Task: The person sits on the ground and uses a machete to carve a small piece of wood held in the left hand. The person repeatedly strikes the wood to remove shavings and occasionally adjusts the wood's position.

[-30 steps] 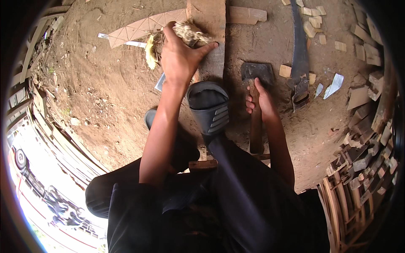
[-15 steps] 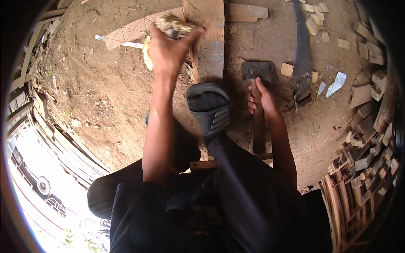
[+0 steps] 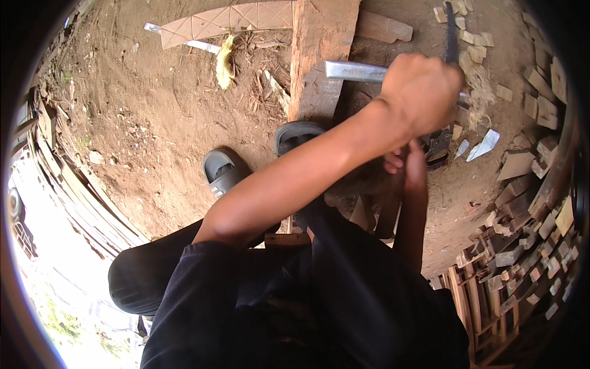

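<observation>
My left hand (image 3: 421, 95) reaches across to the right, closed around a chisel. The flat steel blade of the chisel (image 3: 356, 71) points left over the thick plank (image 3: 316, 58), and its frayed, fibrous butt (image 3: 481, 98) sticks out on the right. Below it, my right hand (image 3: 410, 161) grips the wooden handle of a hammer (image 3: 389, 212); the hammer's dark head is hidden behind my left hand and wrist. A flat board marked with crossed lines (image 3: 239, 17) runs along the plank's left side.
On the ground are a yellow scrap (image 3: 225, 63) and wood chips. A handsaw (image 3: 452, 37) lies right of the plank, near small offcuts (image 3: 476, 40) and a torn whitish piece (image 3: 484, 146). Stacked timber (image 3: 528, 227) lines the right edge. Dark sandals (image 3: 222, 169) are on my feet.
My left hand has picked up the chisel from left of the plank and swung it right, over my right hand. My right hand still holds the hammer, slightly further right.
</observation>
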A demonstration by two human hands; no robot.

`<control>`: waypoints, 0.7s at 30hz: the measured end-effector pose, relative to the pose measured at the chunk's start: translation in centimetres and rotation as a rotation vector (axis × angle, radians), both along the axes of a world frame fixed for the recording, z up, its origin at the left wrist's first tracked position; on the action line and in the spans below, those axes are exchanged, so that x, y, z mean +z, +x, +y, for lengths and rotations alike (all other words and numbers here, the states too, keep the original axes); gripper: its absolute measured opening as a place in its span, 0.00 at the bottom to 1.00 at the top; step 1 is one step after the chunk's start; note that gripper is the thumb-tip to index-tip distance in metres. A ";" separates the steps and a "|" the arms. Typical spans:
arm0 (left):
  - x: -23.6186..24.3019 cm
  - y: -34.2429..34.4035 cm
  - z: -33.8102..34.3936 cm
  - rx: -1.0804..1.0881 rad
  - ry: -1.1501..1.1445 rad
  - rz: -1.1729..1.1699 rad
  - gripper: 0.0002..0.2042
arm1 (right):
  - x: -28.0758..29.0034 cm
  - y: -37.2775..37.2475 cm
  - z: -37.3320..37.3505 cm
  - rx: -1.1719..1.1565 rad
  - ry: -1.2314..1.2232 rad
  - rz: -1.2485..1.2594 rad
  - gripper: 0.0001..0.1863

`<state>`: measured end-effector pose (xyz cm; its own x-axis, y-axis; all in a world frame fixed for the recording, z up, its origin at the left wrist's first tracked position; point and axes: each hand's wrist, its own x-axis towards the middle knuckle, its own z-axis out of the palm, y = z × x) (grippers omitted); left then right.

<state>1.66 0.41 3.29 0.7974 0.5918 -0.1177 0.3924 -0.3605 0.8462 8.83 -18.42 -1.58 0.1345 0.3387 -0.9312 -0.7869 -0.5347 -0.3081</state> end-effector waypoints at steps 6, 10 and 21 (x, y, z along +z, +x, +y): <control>-2.2 0.3 0.3 0.007 0.017 0.014 0.11 | 8.0 4.3 2.9 -0.067 0.192 -0.445 0.23; -2.5 1.4 0.2 -0.033 0.022 0.028 0.12 | 12.2 4.9 4.6 -0.085 0.195 -0.624 0.23; -3.8 1.2 0.2 -0.075 0.081 0.063 0.09 | 9.3 2.2 5.8 0.037 0.050 -0.555 0.22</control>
<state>2.89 0.66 -0.49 0.8321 0.5408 -0.1235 0.4137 -0.4566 0.7877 11.02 -12.61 7.68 0.5875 0.3942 -0.7067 -0.4805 -0.5327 -0.6966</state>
